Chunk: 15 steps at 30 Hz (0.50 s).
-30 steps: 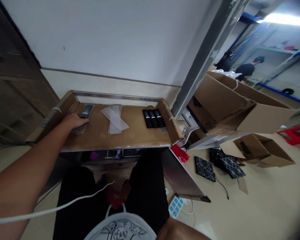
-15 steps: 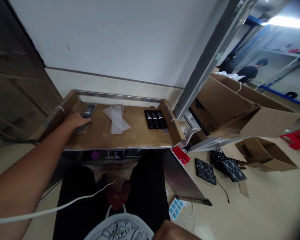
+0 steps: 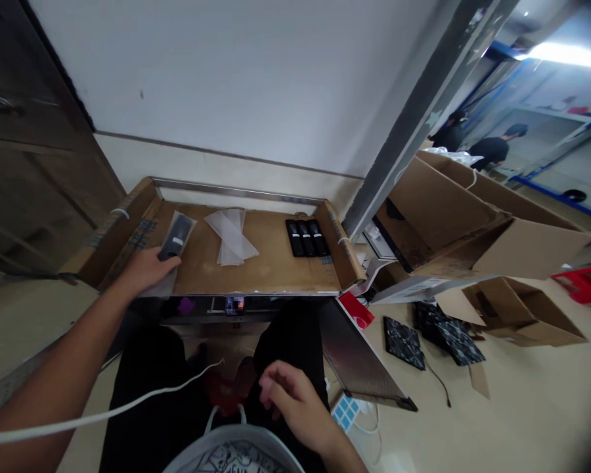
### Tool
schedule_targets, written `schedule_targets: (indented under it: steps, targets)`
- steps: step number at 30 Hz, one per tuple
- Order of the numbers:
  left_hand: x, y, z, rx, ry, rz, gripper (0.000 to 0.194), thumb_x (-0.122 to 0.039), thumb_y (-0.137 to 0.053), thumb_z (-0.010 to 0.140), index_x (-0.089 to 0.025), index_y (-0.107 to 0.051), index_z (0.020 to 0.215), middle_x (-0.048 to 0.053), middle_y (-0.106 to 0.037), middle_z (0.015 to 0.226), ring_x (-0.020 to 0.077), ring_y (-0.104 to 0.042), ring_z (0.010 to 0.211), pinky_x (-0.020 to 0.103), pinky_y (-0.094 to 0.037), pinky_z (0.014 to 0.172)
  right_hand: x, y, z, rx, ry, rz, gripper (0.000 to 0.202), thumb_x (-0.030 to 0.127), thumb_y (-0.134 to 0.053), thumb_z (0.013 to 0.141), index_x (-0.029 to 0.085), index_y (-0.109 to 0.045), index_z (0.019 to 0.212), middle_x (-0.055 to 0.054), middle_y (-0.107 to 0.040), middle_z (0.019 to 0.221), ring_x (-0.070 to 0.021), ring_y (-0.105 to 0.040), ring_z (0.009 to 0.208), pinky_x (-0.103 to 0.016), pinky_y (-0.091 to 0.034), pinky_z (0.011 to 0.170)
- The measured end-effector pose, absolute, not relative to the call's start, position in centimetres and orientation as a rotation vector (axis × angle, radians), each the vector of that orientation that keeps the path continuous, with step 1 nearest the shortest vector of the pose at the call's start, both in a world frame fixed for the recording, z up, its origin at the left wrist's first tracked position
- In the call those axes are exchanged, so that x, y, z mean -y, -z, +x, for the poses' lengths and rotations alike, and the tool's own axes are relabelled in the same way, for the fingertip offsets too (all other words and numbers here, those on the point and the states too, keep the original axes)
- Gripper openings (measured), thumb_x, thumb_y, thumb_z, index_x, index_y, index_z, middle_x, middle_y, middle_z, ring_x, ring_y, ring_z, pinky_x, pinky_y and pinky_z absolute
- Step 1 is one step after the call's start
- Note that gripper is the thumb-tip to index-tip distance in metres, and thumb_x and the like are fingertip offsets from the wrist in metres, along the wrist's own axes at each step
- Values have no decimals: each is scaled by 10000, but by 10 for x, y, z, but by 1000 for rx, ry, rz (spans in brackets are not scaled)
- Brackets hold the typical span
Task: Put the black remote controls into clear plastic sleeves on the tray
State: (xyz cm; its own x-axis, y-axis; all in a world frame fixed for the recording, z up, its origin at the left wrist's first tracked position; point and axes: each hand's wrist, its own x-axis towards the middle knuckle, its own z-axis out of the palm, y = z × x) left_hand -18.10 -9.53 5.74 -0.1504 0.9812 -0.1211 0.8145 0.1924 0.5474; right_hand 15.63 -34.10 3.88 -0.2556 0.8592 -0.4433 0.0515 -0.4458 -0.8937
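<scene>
At the left end of the cardboard-lined tray, my left hand is closed on the lower end of a clear plastic sleeve with a slim black device inside. The device has a small white label; its exact kind is unclear. Over my lap, my right hand is loosely curled, fingers partly apart, with nothing visible in it. Several flat, translucent plastic sleeves lie crossed in the middle of the tray. Three similar black devices with white labels lie side by side at its right end.
A white cable crosses in front of my left forearm. Below the tray, a dark panel slants outward. Open cardboard boxes, black patterned packets and a red crate are on the right. Two people are farther back.
My left hand has drawn the sleeved device toward me, and its upper end is now tilted up to the right. My right hand has risen from the bottom edge to over my lap.
</scene>
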Motion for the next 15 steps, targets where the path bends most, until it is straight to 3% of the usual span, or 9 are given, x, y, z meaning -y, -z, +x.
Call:
schedule_targets:
  steps: [4, 6, 8, 12, 15]
  targets:
    - [181, -33, -148, -1799, -938, 1370, 510, -602, -648, 755, -173, -676, 1029, 46, -733, 876, 236, -660, 747, 306, -529, 649, 307, -40, 125, 1225, -1548, -1363, 381, 536, -591, 945, 187, -654, 1086, -69, -687, 1007, -198, -648, 935, -308, -514, 794]
    - [220, -13, -124, -1666, -1009, 1295, 507, -629, -689, 698, -203, -670, 972, 60, -742, 886, 265, -688, 794, 356, -573, 730, 289, -41, 104, 1298, -1477, -1300, 434, 487, -638, 925, 210, -605, 1257, -93, -659, 1217, -225, -623, 1112, -359, -491, 946]
    - [252, 10, -101, -1525, -998, 1263, 491, -616, -725, 658, -222, -678, 947, 79, -756, 930, 294, -709, 863, 403, -589, 815, 275, -36, 82, 1428, -1385, -1247, 480, 418, -713, 872, 218, -582, 1289, -92, -621, 1299, -232, -589, 1176, -371, -455, 1010]
    - [291, 55, -79, -1313, -930, 1207, 445, -625, -730, 640, -245, -702, 871, 103, -754, 891, 341, -721, 852, 476, -605, 826, 269, -12, 58, 1696, -1330, -1283, 230, 314, -701, 856, 199, -621, 1039, -34, -673, 1013, -195, -614, 939, -312, -472, 857]
    - [301, 69, -98, -1170, -788, 1222, 445, -534, -786, 676, -258, -735, 1022, 93, -757, 1029, 343, -714, 991, 470, -584, 923, 276, 7, 70, 1816, -1293, -1439, 186, 279, -690, 841, 193, -601, 980, -19, -658, 916, -188, -594, 854, -288, -445, 777]
